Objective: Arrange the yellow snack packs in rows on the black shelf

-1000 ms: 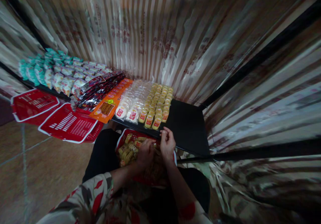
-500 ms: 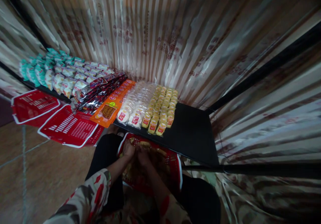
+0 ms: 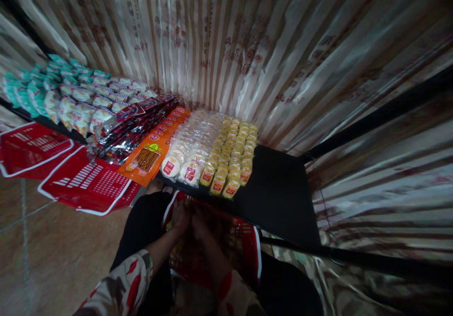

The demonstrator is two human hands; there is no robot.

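Observation:
My left hand (image 3: 180, 216) and my right hand (image 3: 199, 225) are close together inside a red basket (image 3: 252, 243) with a white rim, held between my knees. Dim yellowish wrapped packs lie around them in the basket. The fingers of both hands are curled inward, and shadow hides what is between them. Just above, on a black shelf (image 3: 279, 184), stand rows of small yellow snack packs (image 3: 231, 158). To their left are rows of round white packs (image 3: 191, 170) in clear wrap.
Further left on the shelf lie an orange snack bag (image 3: 152, 151), dark red shiny packets (image 3: 132, 127), white packs (image 3: 79, 115) and teal packs (image 3: 37, 96). Two red baskets (image 3: 90, 181) (image 3: 35, 148) sit below on the floor side. A striped curtain (image 3: 226, 47) hangs behind; a black bar (image 3: 375, 113) slants at right.
The view has shifted slightly, so the left end of the shelf sits further left. Both hands stay inside the basket, nearly in the same place.

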